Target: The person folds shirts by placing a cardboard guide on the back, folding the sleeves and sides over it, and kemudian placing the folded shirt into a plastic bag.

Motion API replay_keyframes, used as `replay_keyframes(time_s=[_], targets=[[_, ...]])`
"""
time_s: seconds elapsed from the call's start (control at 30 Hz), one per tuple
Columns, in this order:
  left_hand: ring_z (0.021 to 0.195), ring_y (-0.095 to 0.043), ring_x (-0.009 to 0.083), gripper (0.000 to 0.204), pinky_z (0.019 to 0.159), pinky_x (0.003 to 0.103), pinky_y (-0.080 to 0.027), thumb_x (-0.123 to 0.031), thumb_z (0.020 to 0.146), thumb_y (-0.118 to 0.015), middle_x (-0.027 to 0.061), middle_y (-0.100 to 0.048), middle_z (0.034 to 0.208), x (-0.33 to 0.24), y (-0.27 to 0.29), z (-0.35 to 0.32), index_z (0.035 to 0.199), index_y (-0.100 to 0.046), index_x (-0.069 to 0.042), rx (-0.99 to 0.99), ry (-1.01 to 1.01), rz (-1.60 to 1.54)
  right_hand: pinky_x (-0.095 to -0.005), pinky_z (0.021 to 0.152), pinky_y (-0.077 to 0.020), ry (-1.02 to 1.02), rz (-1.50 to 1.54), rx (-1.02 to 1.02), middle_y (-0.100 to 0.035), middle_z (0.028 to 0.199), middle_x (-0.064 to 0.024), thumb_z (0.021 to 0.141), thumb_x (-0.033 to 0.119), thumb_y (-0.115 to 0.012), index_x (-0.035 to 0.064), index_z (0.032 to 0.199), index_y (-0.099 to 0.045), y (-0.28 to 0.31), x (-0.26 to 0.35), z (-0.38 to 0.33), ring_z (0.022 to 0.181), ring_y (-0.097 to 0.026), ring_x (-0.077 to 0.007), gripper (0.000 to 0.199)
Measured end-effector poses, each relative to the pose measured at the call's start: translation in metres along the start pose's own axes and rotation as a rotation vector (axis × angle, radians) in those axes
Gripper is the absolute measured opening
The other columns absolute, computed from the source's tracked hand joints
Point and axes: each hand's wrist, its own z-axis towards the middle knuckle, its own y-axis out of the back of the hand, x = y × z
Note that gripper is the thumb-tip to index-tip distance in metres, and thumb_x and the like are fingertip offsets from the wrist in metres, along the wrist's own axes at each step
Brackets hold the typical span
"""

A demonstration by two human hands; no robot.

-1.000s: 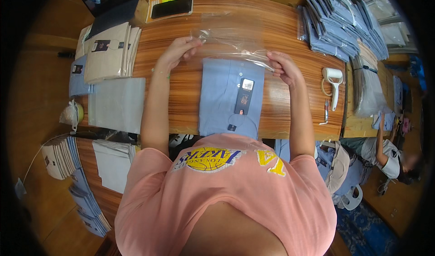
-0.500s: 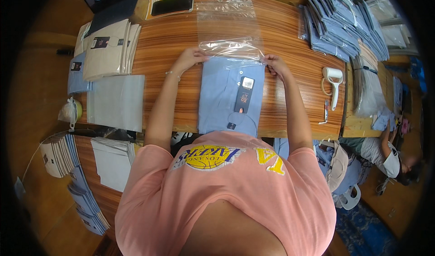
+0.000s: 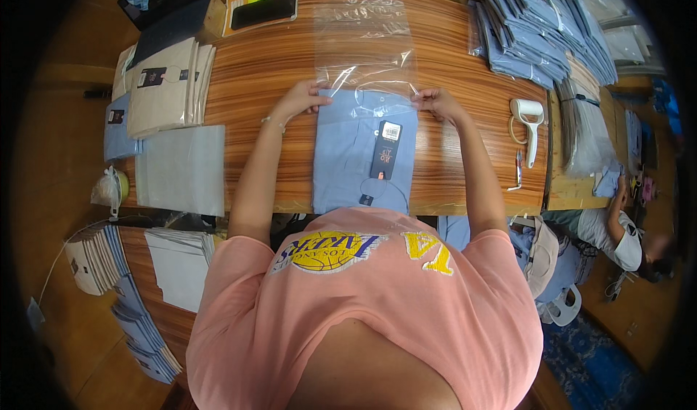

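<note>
Both forearms reach forward from the near edge of the bench (image 3: 268, 58), nearly parallel, with the wrists bent inward so the fingers point toward each other. The left hand (image 3: 299, 99) and the right hand (image 3: 441, 103) each pinch one side of a clear plastic bag (image 3: 363, 43). The bag lies flat toward the far edge, its near end overlapping the far end of a folded blue shirt (image 3: 341, 156). This shirt lies between the forearms and carries a dark hang tag (image 3: 385, 156); the person's pink T-shirt (image 3: 348, 279) hides its near end.

Outward to the left, a stack of translucent bags (image 3: 181, 169) sits by the near left corner, with bagged beige garments (image 3: 161, 101) beyond it along the left edge. A black phone (image 3: 263, 12) rests near the far left corner. Blue garments (image 3: 523, 36) pile up at the far right corner; a white lint roller (image 3: 532, 119) lies by the right edge.
</note>
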Motion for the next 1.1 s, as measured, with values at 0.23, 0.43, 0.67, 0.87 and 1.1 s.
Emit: replay_keyframes(time_s=[0.23,0.43,0.67,0.87,1.1], targets=[[0.057,-0.046,0.0042,0.04,0.049,0.017,-0.036,-0.01,0.078,-0.069,-0.0033,-0.057,0.072,0.001,-0.008,0.011,0.116,-0.057,-0.005,0.006,-0.029,-0.08,-0.0209,0.036,-0.0282,0.092,-0.03,-0.017,-0.066,0.077,-0.0022,0.075,0.013,-0.071,0.0083,0.084,-0.068,0.024,-0.03,0.025,0.046,-0.042,-0.0057,0.01],[0.055,-0.043,0.0036,0.041,0.048,0.017,-0.035,-0.007,0.08,-0.067,-0.0036,-0.058,0.074,-0.008,-0.009,0.001,0.118,-0.054,-0.005,0.038,0.003,-0.101,-0.0217,0.036,-0.0238,-0.177,0.002,0.102,-0.05,0.058,0.0032,0.08,0.02,-0.068,0.0074,0.081,-0.064,0.018,-0.002,-0.004,0.04,-0.033,-0.0051,0.014],[0.059,-0.047,0.0042,0.053,0.049,0.017,-0.036,-0.006,0.077,-0.069,0.0012,-0.064,0.085,-0.003,-0.011,-0.002,0.126,-0.048,-0.004,0.042,0.035,-0.072,-0.0204,0.036,-0.0209,-0.172,0.107,0.255,-0.035,0.048,0.0071,0.08,0.023,-0.069,0.0084,0.08,-0.06,0.009,-0.006,-0.017,0.04,-0.03,-0.0036,0.017],[0.061,-0.049,0.0046,0.059,0.05,0.017,-0.037,-0.007,0.075,-0.07,0.0035,-0.065,0.087,0.005,-0.014,-0.026,0.128,-0.044,-0.002,0.088,0.075,-0.068,-0.0166,0.039,-0.0366,-0.18,0.195,0.237,-0.05,0.058,0.0022,0.077,0.016,-0.071,0.0058,0.097,-0.057,-0.016,-0.004,-0.042,0.042,-0.045,-0.0051,0.026],[0.053,-0.046,0.0037,0.048,0.045,0.016,-0.035,-0.005,0.075,-0.069,0.0022,-0.063,0.081,0.029,-0.023,-0.056,0.119,-0.051,0.0,0.173,0.154,0.025,-0.0199,0.04,-0.0388,-0.143,0.269,0.207,-0.055,0.06,-0.0032,0.074,0.006,-0.072,0.0032,0.123,-0.04,-0.041,-0.034,-0.068,0.045,-0.052,-0.0094,0.058]])
